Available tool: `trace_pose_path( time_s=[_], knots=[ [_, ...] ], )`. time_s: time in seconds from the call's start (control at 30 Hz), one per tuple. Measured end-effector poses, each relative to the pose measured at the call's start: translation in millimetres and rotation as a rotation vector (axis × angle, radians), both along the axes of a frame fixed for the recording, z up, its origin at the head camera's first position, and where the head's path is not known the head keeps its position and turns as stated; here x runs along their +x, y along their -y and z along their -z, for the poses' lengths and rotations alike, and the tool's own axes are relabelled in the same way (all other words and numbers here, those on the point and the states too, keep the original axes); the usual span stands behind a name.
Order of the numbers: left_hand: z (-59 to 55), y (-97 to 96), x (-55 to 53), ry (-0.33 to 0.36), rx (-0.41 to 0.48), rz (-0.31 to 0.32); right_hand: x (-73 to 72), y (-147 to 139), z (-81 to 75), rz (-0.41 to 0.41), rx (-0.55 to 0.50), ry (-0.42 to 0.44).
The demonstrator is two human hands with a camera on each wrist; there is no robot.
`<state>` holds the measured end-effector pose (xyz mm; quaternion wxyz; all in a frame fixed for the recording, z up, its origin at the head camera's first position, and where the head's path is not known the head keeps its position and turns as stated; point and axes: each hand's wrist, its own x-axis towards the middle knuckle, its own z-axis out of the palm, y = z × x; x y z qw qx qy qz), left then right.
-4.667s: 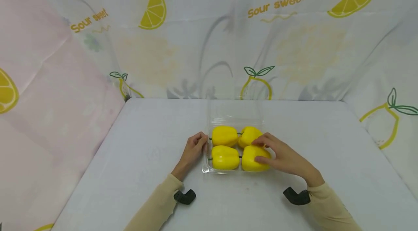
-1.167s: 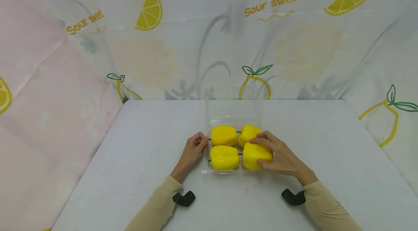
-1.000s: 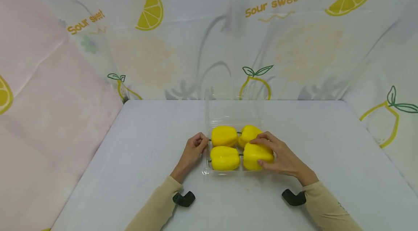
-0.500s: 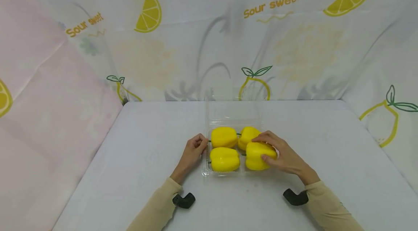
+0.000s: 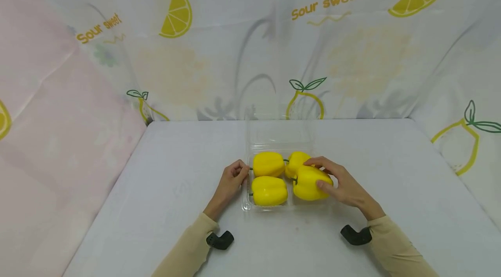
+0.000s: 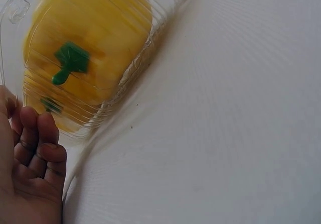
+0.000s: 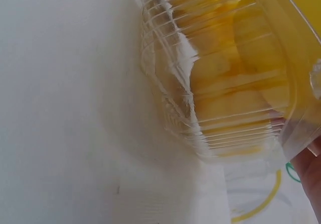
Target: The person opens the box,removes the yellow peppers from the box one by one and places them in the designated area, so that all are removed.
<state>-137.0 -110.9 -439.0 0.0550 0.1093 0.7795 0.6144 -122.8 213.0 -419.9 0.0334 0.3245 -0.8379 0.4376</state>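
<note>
An open clear plastic clamshell container [image 5: 270, 208] holds yellow bell peppers with green stems. In it lie the back left pepper [image 5: 268, 164], the front left pepper [image 5: 269, 191] and the back right pepper [image 5: 296, 161], partly hidden. My right hand [image 5: 344, 183] grips the front right bell pepper [image 5: 309, 183], thumb on the near side and fingers over the far side. That pepper sits raised and overlaps the back right one. At the container's left rim, my left hand [image 5: 233, 177] pinches the edge with curled fingers [image 6: 47, 128].
The container's clear lid [image 5: 279, 133] stands open toward the back. A white-covered table [image 5: 188, 172] lies beneath, with a lemon-print cloth [image 5: 219, 59] hanging behind and at both sides. A black wrist device [image 5: 220, 240] sits below each hand.
My right hand has taken a firmer hold of the front right bell pepper and raised it, shifting it a little right and back. The left hand stays at the container's rim.
</note>
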Motion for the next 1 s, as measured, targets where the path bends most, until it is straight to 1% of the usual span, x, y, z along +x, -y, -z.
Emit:
trace_pose_path(
  time_s=[0.3, 0.47, 0.63, 0.77, 0.9, 1.0],
  knots=[
    [1.1, -0.3, 0.2, -0.013, 0.003, -0.002, 0.5, -0.8, -0.5, 0.024, 0.000, 0.032],
    [3.8, -0.2, 3.2, 0.012, -0.011, -0.005, 2.8, -0.8, 0.9, 0.029, -0.010, 0.036],
    [4.5, 0.0, 3.8, 0.031, -0.006, -0.019, 0.7, -1.2, 2.5, -0.007, -0.049, 0.024],
    [3.2, -0.5, 1.9, 0.027, 0.003, -0.016, -1.7, -3.0, 1.2, -0.021, -0.077, 0.015],
    [2.3, -1.1, -0.4, 0.013, 0.003, -0.006, -2.6, -6.0, -2.1, -0.008, -0.101, 0.017],
    [3.3, -0.6, -0.8, -0.003, 0.005, 0.002, -3.1, -8.3, -3.9, 0.004, -0.140, 0.043]
  ],
)
